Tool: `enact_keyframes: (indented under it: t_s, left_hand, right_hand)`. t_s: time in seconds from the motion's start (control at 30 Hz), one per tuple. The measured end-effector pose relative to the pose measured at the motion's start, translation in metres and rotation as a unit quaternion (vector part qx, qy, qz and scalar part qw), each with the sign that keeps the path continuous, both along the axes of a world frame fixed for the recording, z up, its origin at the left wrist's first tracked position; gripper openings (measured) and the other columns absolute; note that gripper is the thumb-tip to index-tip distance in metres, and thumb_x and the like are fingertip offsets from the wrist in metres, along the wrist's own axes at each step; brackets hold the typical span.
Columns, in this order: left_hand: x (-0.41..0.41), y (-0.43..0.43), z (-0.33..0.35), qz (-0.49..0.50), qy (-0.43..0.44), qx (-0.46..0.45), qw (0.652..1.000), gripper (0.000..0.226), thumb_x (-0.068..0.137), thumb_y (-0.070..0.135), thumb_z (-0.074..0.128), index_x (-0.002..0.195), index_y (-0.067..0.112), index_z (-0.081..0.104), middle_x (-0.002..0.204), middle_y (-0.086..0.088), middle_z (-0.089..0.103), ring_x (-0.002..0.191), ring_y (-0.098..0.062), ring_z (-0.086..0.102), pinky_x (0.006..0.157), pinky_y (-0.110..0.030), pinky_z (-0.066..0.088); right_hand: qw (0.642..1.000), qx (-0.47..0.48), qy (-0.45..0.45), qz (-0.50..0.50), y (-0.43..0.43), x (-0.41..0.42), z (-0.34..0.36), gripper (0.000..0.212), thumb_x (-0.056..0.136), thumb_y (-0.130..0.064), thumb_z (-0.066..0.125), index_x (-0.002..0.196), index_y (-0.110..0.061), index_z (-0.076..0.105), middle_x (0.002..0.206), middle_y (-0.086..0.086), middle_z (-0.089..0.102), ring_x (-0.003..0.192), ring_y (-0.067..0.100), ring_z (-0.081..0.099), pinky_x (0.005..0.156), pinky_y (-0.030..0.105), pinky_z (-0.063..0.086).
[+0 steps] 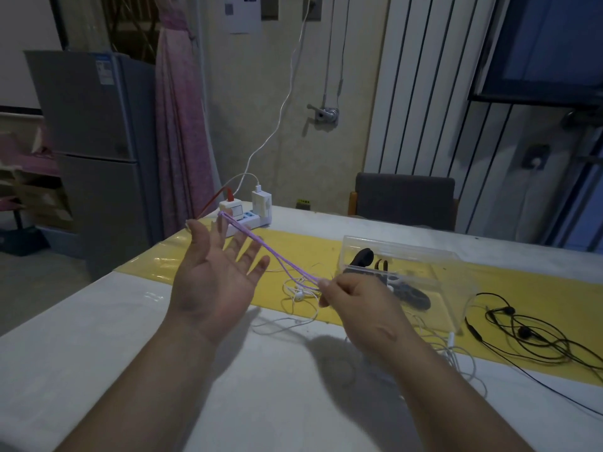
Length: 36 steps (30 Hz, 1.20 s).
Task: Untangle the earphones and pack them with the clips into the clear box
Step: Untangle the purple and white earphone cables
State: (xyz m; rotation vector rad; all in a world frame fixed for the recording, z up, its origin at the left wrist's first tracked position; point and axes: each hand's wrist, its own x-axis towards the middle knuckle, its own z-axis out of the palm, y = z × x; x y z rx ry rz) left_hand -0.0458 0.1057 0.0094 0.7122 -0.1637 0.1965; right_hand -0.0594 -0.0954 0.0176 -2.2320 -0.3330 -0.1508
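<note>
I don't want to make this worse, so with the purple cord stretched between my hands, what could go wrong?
The purple cord runs taut from your open left hand to your right hand, which pinches it; pulling harder could tighten any knot. The white earphones lie loose just under that pinch and may get dragged along.
</note>
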Motion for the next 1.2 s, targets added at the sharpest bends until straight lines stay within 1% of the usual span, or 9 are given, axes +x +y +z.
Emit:
enact_keyframes:
  t_s: [0.1, 0.2, 0.27, 0.37, 0.5, 0.8, 1.0, 1.07, 1.2]
  left_hand:
    - [-0.003, -0.006, 0.003, -0.020, -0.013, -0.027, 0.999, 0.070, 0.080, 0.071, 0.042, 0.143, 0.042, 0.036, 0.136, -0.009, 0.053, 0.122, -0.035, 0.056, 0.105, -0.054, 0.037]
    - [-0.002, -0.002, 0.003, -0.003, 0.002, -0.109, 0.994, 0.058, 0.080, 0.063, 0.051, 0.129, 0.031, 0.050, 0.103, -0.008, 0.060, 0.083, -0.023, 0.067, 0.081, -0.042, 0.055]
    - [0.001, 0.000, 0.003, 0.026, 0.054, -0.110, 0.992, 0.040, 0.087, 0.058, 0.049, 0.115, 0.029, 0.055, 0.073, 0.000, 0.047, 0.051, -0.010, 0.044, 0.051, -0.023, 0.045]
    - [0.005, -0.004, -0.001, 0.044, 0.112, -0.037, 0.992, 0.030, 0.097, 0.051, 0.041, 0.098, 0.025, 0.057, 0.054, 0.006, 0.032, 0.038, -0.007, 0.023, 0.038, -0.019, 0.022]
    - [-0.001, -0.014, -0.003, 0.013, 0.110, 0.078, 0.991, 0.037, 0.101, 0.038, 0.040, 0.071, 0.018, 0.047, 0.052, 0.002, 0.026, 0.036, -0.009, 0.020, 0.039, -0.018, 0.020]
    - [-0.018, -0.034, -0.005, -0.127, 0.065, 0.302, 0.942, 0.036, 0.087, 0.041, 0.049, 0.062, 0.015, 0.045, 0.060, -0.003, 0.015, 0.042, -0.008, 0.014, 0.047, -0.022, 0.009]
    - [-0.020, -0.037, -0.006, -0.178, 0.047, 0.282, 0.941, 0.027, 0.089, 0.031, 0.055, 0.070, 0.012, 0.053, 0.060, -0.004, 0.026, 0.042, -0.011, 0.024, 0.043, -0.020, 0.024]
    - [-0.019, -0.040, -0.008, -0.176, -0.006, 0.263, 0.948, 0.006, 0.086, 0.012, 0.062, 0.086, 0.007, 0.058, 0.064, -0.007, 0.037, 0.048, -0.015, 0.040, 0.048, -0.026, 0.040]
    - [-0.015, -0.045, -0.011, -0.118, -0.036, 0.250, 0.961, 0.026, 0.084, -0.011, 0.056, 0.105, 0.006, 0.057, 0.073, -0.010, 0.056, 0.069, -0.023, 0.061, 0.068, -0.031, 0.053]
  right_hand:
    - [0.996, -0.051, 0.014, 0.065, 0.003, -0.005, 0.001, 0.035, 0.098, -0.041, 0.050, 0.076, -0.022, 0.069, 0.049, -0.011, 0.048, 0.049, 0.002, 0.043, 0.055, 0.027, 0.033]
    - [0.990, -0.082, 0.037, 0.105, 0.003, -0.007, 0.001, 0.032, 0.099, -0.039, 0.049, 0.076, -0.025, 0.065, 0.059, -0.008, 0.047, 0.053, 0.001, 0.043, 0.056, 0.023, 0.035]
    - [0.992, -0.071, 0.032, 0.101, 0.002, -0.006, 0.002, 0.031, 0.098, -0.038, 0.050, 0.075, -0.026, 0.067, 0.056, -0.009, 0.047, 0.049, 0.000, 0.043, 0.050, 0.017, 0.031]
    - [0.996, -0.042, 0.017, 0.074, 0.002, -0.003, 0.001, 0.025, 0.097, -0.035, 0.053, 0.081, -0.026, 0.069, 0.051, -0.017, 0.052, 0.050, -0.002, 0.046, 0.051, 0.019, 0.029]
    - [0.994, 0.106, 0.019, 0.012, 0.001, -0.002, 0.003, 0.023, 0.091, -0.017, 0.049, 0.078, -0.024, 0.067, 0.055, -0.026, 0.057, 0.057, -0.005, 0.050, 0.060, 0.024, 0.035]
    - [0.991, 0.136, 0.016, 0.003, -0.001, 0.001, -0.003, 0.020, 0.087, -0.036, 0.068, 0.106, -0.033, 0.068, 0.088, 0.005, 0.072, 0.086, 0.021, 0.068, 0.085, 0.039, 0.052]
    - [0.972, 0.232, 0.035, 0.019, 0.003, 0.002, -0.002, 0.018, 0.093, -0.017, 0.055, 0.077, -0.021, 0.064, 0.049, -0.012, 0.045, 0.043, 0.007, 0.036, 0.048, 0.027, 0.027]
    - [0.940, 0.329, 0.087, 0.017, 0.002, 0.003, 0.003, 0.022, 0.092, -0.008, 0.046, 0.073, -0.015, 0.053, 0.045, -0.008, 0.035, 0.038, 0.008, 0.025, 0.043, 0.024, 0.018]
    - [0.852, 0.491, 0.177, 0.044, -0.007, 0.002, 0.010, 0.024, 0.089, -0.007, 0.037, 0.068, -0.018, 0.041, 0.050, -0.003, 0.021, 0.037, 0.008, 0.014, 0.041, 0.019, 0.010]
